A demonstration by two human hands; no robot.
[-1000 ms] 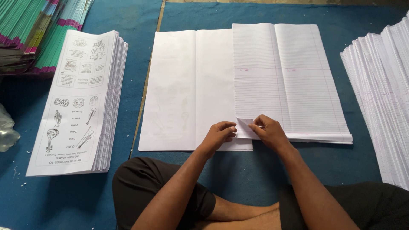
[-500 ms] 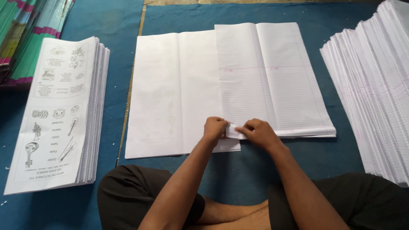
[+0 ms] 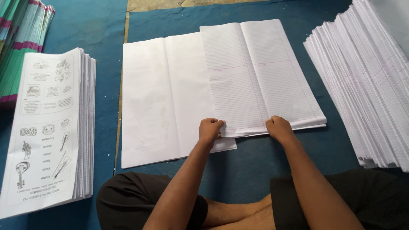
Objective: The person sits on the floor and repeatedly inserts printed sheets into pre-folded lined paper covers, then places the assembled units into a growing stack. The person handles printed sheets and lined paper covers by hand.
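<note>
From the head camera, looking down, a person sits cross-legged on a blue mat (image 3: 255, 170) with both forearms reaching forward. The left hand (image 3: 210, 130) rests at the near left corner of a stack of ruled sheets (image 3: 260, 76); its fingers are curled together, knuckles up, and they seem to pinch the near edge of the stack, though the fingertips are hidden beneath the hand. The right hand (image 3: 279, 127) sits further right along the same near edge, fingers likewise bunched and bent down onto the paper; whether they grip the edge or only press on it cannot be told. The two hands are apart, with a stretch of the stack's edge between them.

The ruled sheets lie open and flat, a centre crease running away from the person, faint pink lines crossing midway. Their left part overlaps a large blank white folded sheet (image 3: 157, 98), which lies flat on the mat just to the left and reaches nearer to the person.

At far left lies a thick pile of printed sheets (image 3: 47, 127) with small black drawings of musical instruments on top. Behind it, in the upper left corner, sits a stack of green and pink-edged paper (image 3: 19, 47). At right, a tall fanned pile of ruled paper (image 3: 362, 85) lies well apart from the hands.
</note>
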